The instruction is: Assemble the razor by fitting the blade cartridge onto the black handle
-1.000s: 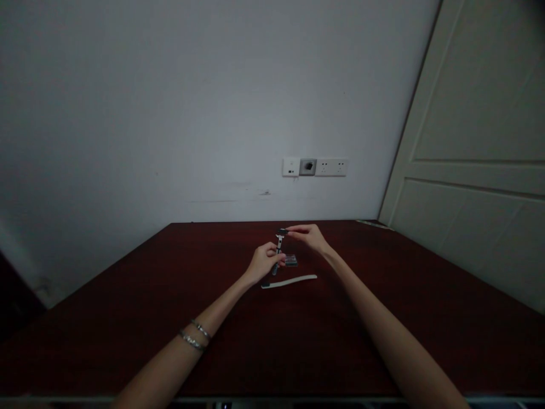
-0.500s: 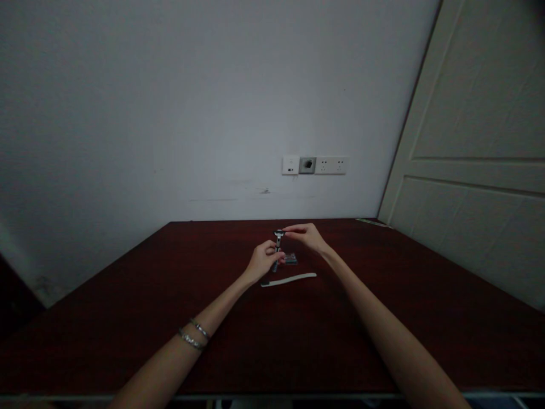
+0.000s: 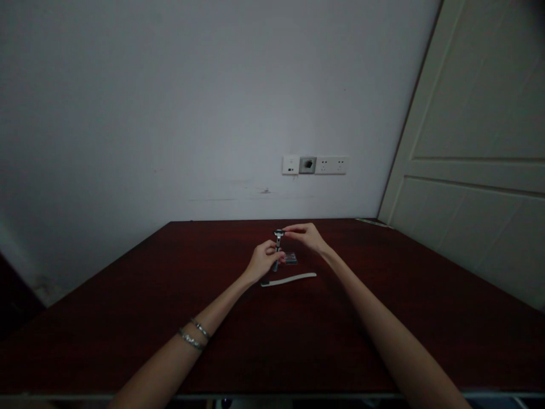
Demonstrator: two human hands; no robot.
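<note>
My left hand [image 3: 263, 260] is closed around the handle of a razor [image 3: 278, 243], which stands nearly upright above the table with its wide head at the top. The thumb and fingertips of my right hand [image 3: 307, 235] pinch the right end of the razor's head. Behind and right of my left fingers lies a small clear plastic case [image 3: 291, 259] on the table. Nearer to me rests a long, thin, pale strip [image 3: 290, 279] with a dark left end; I cannot tell what it is.
The dark red wooden table [image 3: 204, 341] reaches back to a pale wall. Sockets and switches [image 3: 315, 165] sit on that wall. A panelled white door [image 3: 477, 142] stands at the right, and a flat thin item [image 3: 373, 222] lies by the table's far right corner.
</note>
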